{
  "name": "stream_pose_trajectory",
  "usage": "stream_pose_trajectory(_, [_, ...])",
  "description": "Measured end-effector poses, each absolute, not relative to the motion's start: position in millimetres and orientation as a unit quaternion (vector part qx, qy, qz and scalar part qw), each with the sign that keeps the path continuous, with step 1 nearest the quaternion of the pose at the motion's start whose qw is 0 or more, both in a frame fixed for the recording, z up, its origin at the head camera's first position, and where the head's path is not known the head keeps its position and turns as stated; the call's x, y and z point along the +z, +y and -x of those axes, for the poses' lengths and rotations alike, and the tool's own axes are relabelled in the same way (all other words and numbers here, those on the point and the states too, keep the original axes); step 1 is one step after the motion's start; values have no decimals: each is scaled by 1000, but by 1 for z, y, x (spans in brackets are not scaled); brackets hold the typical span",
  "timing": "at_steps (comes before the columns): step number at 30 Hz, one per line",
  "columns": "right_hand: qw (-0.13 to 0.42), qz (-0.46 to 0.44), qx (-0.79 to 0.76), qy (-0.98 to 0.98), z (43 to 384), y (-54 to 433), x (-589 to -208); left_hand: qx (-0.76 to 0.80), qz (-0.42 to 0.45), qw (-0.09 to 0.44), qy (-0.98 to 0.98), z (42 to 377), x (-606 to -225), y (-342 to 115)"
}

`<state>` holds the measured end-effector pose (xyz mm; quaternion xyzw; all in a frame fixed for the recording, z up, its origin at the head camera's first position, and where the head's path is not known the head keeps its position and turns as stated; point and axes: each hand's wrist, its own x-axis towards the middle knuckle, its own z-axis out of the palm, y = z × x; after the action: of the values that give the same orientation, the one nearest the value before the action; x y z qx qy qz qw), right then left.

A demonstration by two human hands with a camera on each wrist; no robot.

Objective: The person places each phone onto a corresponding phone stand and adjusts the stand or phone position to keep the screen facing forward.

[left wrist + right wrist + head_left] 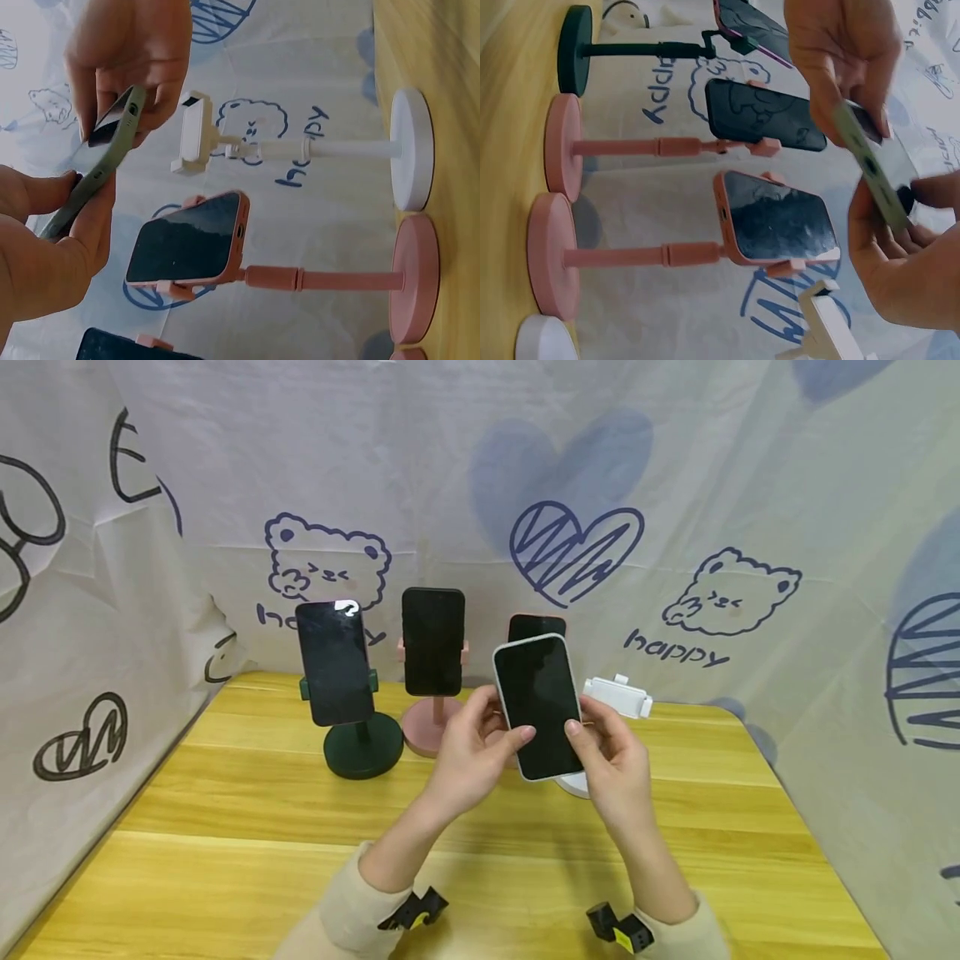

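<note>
Both hands hold a smartphone [538,693] in a pale green case, raised above the table with its dark screen up. My left hand [467,762] grips its left edge, thumb over the screen. On the opposite edge, my right hand [617,764] grips it the same way. Behind the phone, a white phone stand [322,148] shows a bare clamp [618,697]. Beside it, a pink stand [341,280] carries a phone in a pink case [780,217], partly hidden in the head view.
Further left, another pink stand [429,727] carries a black phone [433,642]. At the far left, a dark green stand [363,747] holds a tilted phone [335,664]. The wooden table [247,877] meets a printed cloth [435,460] at the back and sides.
</note>
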<state>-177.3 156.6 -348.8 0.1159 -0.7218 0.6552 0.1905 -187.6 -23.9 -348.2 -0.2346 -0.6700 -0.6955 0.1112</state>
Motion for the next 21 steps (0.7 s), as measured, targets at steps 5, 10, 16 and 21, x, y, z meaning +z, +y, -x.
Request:
stream_pose_trajectory(5, [172,-152,636,-737,177,162,-347,-652,242,147,-703,190,-347,-30])
stream_pose_trajectory(10, [158,-168,634,-738,178,164,-346,-607,251,182,-732,191,-346,-35])
stream_pose_trajectory(16, [124,-167,647,-734,178,164,-346,-581,257,189,-749,192,-347,-37])
stream_pose_trajectory(21, [132,-146,645,-739,179,162,-347,-573,257,179,-757,192,-347,-35])
